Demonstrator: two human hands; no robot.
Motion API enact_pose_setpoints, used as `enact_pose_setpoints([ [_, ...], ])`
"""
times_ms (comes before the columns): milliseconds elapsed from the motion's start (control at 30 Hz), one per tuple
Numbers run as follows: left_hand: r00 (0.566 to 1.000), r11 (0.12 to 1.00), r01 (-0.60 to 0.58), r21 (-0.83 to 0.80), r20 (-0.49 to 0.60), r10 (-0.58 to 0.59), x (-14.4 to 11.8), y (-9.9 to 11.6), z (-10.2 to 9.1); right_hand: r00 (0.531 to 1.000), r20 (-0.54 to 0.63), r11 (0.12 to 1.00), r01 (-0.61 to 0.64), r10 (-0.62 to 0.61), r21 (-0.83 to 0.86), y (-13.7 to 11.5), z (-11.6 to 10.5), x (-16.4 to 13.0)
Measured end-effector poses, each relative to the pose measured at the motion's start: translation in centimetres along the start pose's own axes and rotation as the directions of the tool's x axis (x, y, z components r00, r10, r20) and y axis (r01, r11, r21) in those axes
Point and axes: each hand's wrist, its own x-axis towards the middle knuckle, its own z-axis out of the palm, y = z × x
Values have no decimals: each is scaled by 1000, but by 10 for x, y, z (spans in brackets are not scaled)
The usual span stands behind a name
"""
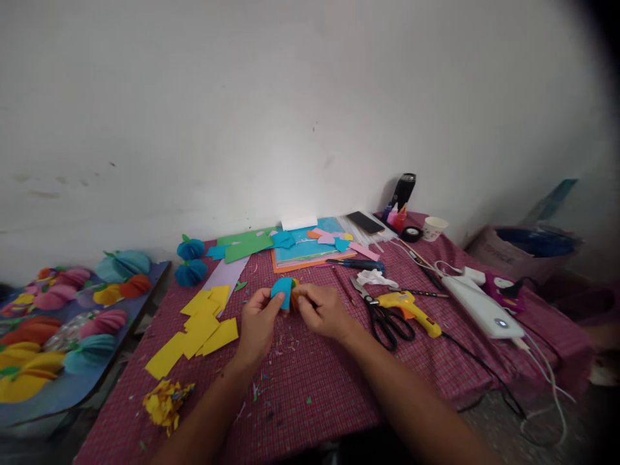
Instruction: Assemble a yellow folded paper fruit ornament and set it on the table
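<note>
Over the middle of the table, my left hand (258, 318) is closed on a small piece of blue paper (281, 288) with a rounded edge, thumb on its face. My right hand (323, 311) is closed beside it, fingertips at an orange-yellow part (294, 298) at its right side. Whether that part is joined to the blue paper is hidden by the fingers. Yellow paper rectangles (202, 328) lie to the left of my hands. Scissors (382, 316) with black handles and a yellow glue gun (409, 307) rest to the right.
Crumpled yellow paper scraps (167, 403) lie front left. Two blue paper pumpkins (190, 261) stand back left. A side table (97, 387) holds several more. Coloured sheets (310, 248), a phone (365, 222), a black bottle (404, 188), a paper cup (433, 228) and a white power bank (484, 307) with cables occupy the back and right.
</note>
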Motion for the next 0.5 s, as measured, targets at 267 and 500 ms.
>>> enact_pose_setpoints([
  [267, 1000, 1000, 3, 6, 17, -3, 1, 3, 0, 1000, 7, 999, -26, 26, -28, 2, 1, 0],
  [500, 1000, 996, 0, 90, 31, -3, 3, 4, -3, 971, -102, 975, -211, 217, 68, -2, 0, 6],
])
